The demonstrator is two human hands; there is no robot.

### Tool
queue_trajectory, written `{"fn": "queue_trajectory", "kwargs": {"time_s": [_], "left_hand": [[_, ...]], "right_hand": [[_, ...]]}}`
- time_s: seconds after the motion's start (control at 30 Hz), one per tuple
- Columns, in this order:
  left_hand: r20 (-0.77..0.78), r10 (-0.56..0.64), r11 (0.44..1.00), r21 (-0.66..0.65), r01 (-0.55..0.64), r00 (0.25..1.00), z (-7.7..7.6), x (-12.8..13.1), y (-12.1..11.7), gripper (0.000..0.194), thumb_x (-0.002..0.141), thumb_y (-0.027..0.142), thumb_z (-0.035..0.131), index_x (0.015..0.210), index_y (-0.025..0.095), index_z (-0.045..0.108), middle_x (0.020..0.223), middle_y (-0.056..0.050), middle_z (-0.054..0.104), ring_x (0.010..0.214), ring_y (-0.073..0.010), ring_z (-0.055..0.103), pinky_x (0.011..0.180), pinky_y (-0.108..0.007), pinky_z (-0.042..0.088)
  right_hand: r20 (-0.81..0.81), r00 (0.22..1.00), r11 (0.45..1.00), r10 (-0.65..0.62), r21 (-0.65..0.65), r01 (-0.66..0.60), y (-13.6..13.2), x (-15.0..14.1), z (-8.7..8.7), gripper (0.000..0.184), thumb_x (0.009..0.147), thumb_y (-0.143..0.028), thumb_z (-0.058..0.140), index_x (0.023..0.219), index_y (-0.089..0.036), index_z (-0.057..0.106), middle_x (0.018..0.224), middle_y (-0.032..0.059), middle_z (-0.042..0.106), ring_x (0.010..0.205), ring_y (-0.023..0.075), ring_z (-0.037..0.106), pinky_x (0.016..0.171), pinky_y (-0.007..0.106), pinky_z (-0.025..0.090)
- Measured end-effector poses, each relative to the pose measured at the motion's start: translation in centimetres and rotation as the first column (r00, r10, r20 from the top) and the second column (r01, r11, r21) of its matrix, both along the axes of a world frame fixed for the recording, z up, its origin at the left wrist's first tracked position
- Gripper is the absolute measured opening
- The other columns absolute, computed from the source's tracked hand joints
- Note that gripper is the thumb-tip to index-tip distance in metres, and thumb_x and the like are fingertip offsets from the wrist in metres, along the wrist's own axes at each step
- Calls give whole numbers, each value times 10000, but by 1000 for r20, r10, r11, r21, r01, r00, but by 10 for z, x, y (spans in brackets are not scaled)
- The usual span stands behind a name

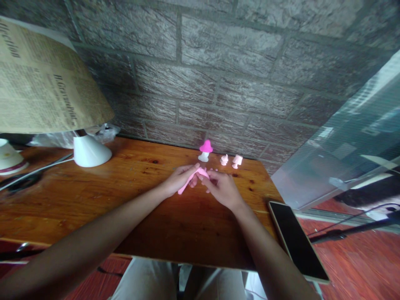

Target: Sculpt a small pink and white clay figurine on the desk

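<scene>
A long strip of soft pink modelling clay [185, 185] is held between my two hands above the wooden table. My left hand [179, 180] is closed on it, thumb on top. Fingers of my right hand [221, 185] pinch the other end, where the strip bends. Just beyond my hands stands a small mushroom figure [205, 151] with a bright pink cap and a white stem. To its right are two small pale pink figures, a rounded one [224, 159] and one with a blocky top [237, 161]. Some of my fingertips are hidden behind the clay.
A lamp [90, 151] with a newsprint shade stands at the left, beside a paper cup [11, 157] and a white cable [37, 171]. A tablet or large phone [296, 241] lies along the table's right edge. A stone-patterned wall [193, 83] rises behind the table [134, 166].
</scene>
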State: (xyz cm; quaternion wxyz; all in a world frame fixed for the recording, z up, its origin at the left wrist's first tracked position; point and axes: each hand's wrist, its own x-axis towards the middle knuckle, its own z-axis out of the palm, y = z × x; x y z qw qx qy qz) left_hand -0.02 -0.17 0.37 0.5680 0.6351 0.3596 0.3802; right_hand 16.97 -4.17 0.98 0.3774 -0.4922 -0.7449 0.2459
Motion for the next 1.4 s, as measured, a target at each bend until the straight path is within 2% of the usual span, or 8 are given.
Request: {"fn": "queue_trajectory", "kwargs": {"time_s": [0.37, 0.7, 0.87, 1.07, 1.27, 1.4], "left_hand": [[8, 0, 1000, -10, 0, 1000, 0, -1, 0, 513, 845, 629, 476, 676, 153, 566, 516, 17, 536, 483, -97, 471, 497, -225, 367], [64, -5, 1000, -17, 6, 998, -1, -4, -1, 495, 841, 612, 507, 711, 139, 577, 516, 18, 543, 478, -90, 481, 490, -215, 362], [78, 13, 999, -39, -10, 997, 1, -4, -1, 516, 800, 641, 539, 682, 141, 573, 517, 20, 549, 466, -85, 485, 484, -211, 369], [108, 47, 996, -77, -39, 993, -2, -6, 1, 494, 780, 623, 581, 657, 144, 579, 527, 19, 550, 481, -84, 499, 515, -214, 401], [148, 50, 995, -94, -36, 988, -9, -10, 7, 503, 778, 641, 575, 704, 144, 587, 567, 15, 562, 492, -85, 511, 515, -214, 410], [162, 30, 993, -116, -11, 986, -9, -10, 8, 497, 758, 640, 598, 750, 143, 595, 570, 23, 555, 495, -84, 514, 508, -210, 415]], "right_hand": [[5, 1000, 1000, -2, 6, 2, 0, 0, 1, 339, 908, -471, 527, 807, -193, 693, 728, 30, 696, 566, 146, 648, 543, 243, 520], [-42, 999, 999, 30, -20, -31, 2, 0, -2, 322, 897, -472, 531, 837, -193, 680, 794, 22, 706, 553, 132, 659, 505, 236, 532], [-42, 998, 999, 35, -9, -35, 1, -3, 0, 347, 898, -482, 524, 823, -181, 679, 758, 26, 697, 539, 132, 644, 499, 231, 510], [-1, 1000, 999, 18, 33, -18, 2, -8, -1, 306, 921, -392, 517, 799, -173, 693, 664, 14, 660, 584, 127, 613, 594, 223, 465], [-30, 1000, 990, 2, 145, 2, 4, -12, -2, 297, 899, -386, 561, 798, -161, 726, 689, 9, 662, 614, 111, 545, 635, 232, 397], [-63, 998, 990, 9, 142, 0, 5, -12, -6, 318, 895, -421, 559, 846, -163, 737, 763, 27, 693, 654, 128, 550, 649, 250, 402]]}}
